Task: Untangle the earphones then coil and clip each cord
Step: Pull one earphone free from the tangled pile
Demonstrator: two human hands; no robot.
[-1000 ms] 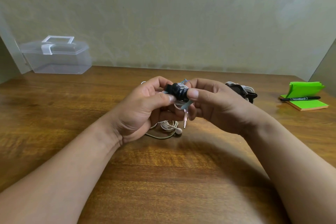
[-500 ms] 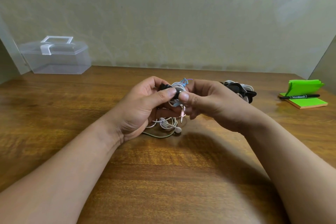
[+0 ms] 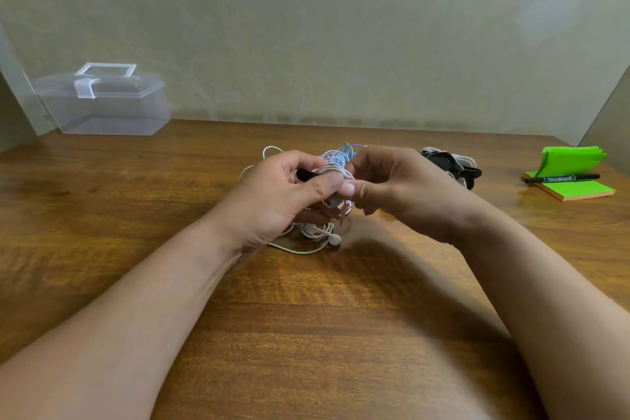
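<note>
Clear plastic lidded box (image 3: 102, 102) stands at the wooden tabletop's (image 3: 306, 317) far left corner; a green sticky-note pad (image 3: 579, 187) and black marker (image 3: 562, 178) lie near the right edge. At mid-tabletop the left hand (image 3: 279, 194) and right hand (image 3: 402, 187) pinch the tangled white earphone cords (image 3: 335, 164) with curled fingers, hiding most of them; a black-and-white heap (image 3: 450, 164) behind the right hand is hard to make out

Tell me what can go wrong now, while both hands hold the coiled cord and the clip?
1. The coiled cord is pinched only between the left hand and right hand; it may spring loose before the black clip closes on it.
2. The loose cords and earbud lie under the hands and could snag in the coil.
</note>
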